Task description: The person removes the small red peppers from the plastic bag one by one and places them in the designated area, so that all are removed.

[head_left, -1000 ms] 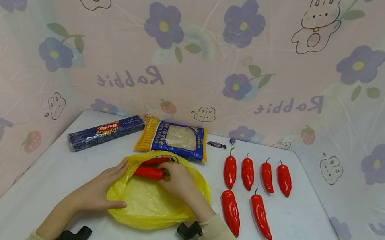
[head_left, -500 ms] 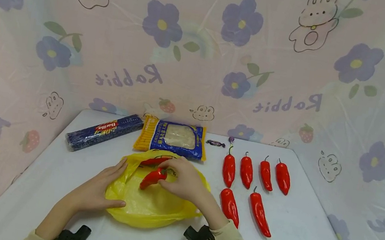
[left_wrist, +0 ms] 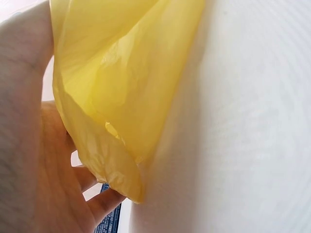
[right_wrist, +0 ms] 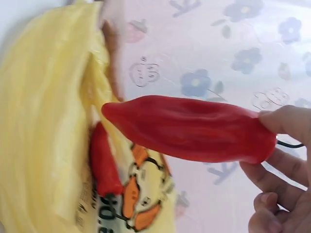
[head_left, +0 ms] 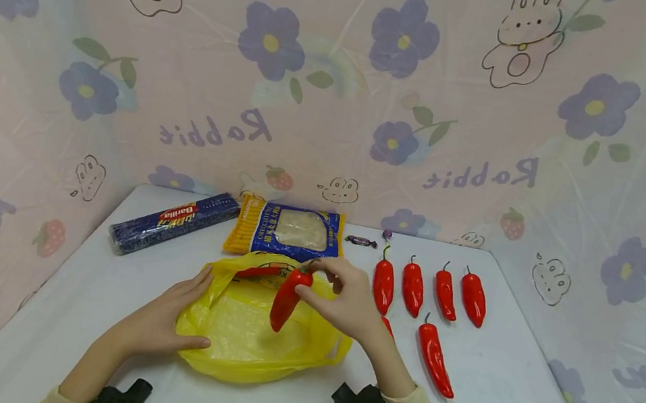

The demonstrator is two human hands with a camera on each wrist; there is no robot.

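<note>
My right hand (head_left: 347, 296) pinches a red chili pepper (head_left: 288, 300) near its stem end, holding it over the mouth of a yellow plastic bag (head_left: 239, 371). In the right wrist view the held pepper (right_wrist: 189, 128) lies sideways, with the thumb above and fingers below. Another red pepper (right_wrist: 104, 162) is inside the bag, seen only partly in the head view. At the bag's left rim, my left hand (head_left: 161, 313) rests with fingers and thumb spread, touching the plastic (left_wrist: 121, 87). Several more red peppers (head_left: 413, 288) lie on the right; one (head_left: 387, 326) is mostly hidden by my right arm.
Behind the bag lie a blue spaghetti pack (head_left: 176, 223) and a blue and yellow pasta bag (head_left: 288, 230). A small wrapped candy (head_left: 361, 241) and a small purple-topped item (head_left: 387, 236) sit near the back edge. A patterned curtain (head_left: 329, 107) surrounds the white table (head_left: 506, 389).
My right hand has lifted the pepper up inside the bag's opening and carried it rightward, its tip swinging to point down. The left hand has stayed at the bag's rim.
</note>
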